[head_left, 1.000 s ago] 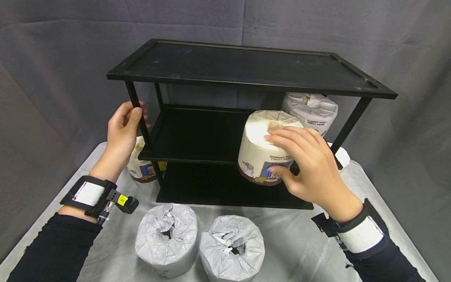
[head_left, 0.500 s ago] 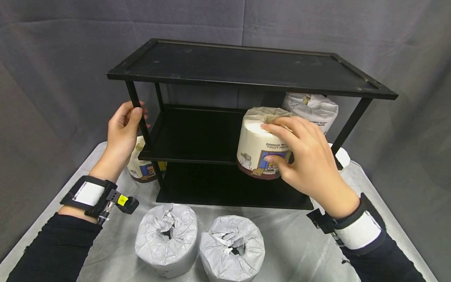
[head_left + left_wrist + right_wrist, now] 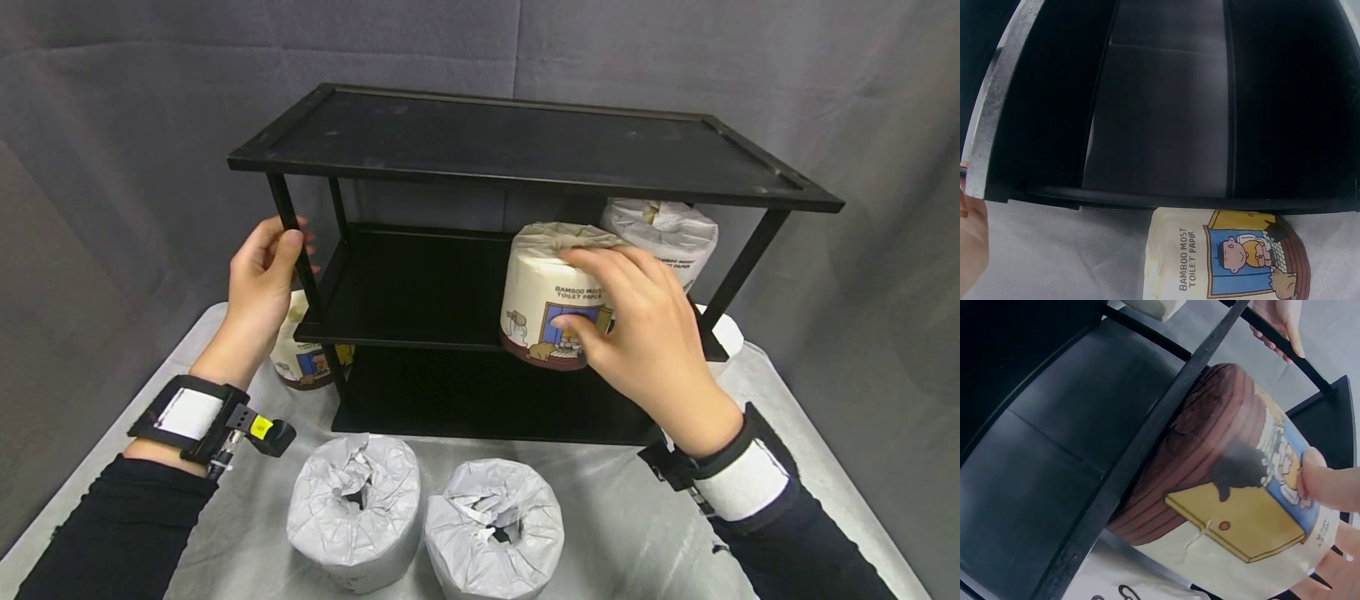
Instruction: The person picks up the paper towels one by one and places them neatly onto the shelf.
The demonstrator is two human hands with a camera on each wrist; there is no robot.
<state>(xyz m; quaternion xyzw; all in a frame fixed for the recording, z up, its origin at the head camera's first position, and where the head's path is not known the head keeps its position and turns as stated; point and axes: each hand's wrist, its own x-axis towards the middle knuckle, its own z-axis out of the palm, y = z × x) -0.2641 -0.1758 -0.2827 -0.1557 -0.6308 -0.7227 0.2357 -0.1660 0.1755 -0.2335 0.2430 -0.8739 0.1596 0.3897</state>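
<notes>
My right hand (image 3: 637, 321) grips a cream-wrapped toilet paper roll (image 3: 540, 292) from its right side, fingers over the top and thumb across the printed front. The roll stands nearly upright at the front edge of the middle shelf (image 3: 420, 292). In the right wrist view its brown base (image 3: 1191, 450) overlaps the shelf edge (image 3: 1141, 450). Behind it on that shelf, at the right, is a white-wrapped roll (image 3: 660, 233). At the left, my left hand (image 3: 262, 267) holds the black rack's front post (image 3: 288, 208), thumb in front and fingertips showing behind.
Two white-wrapped rolls (image 3: 356, 508) stand on the grey cloth in front of the rack. Another cream roll (image 3: 300, 354) sits behind the left post. The rack's top shelf (image 3: 517, 142) overhangs the middle one. Part of a white object (image 3: 727, 333) shows behind the right post.
The right hand has moved the cream roll slightly up, left and back, and the roll has turned and become more upright. The left hand stays on the post.
</notes>
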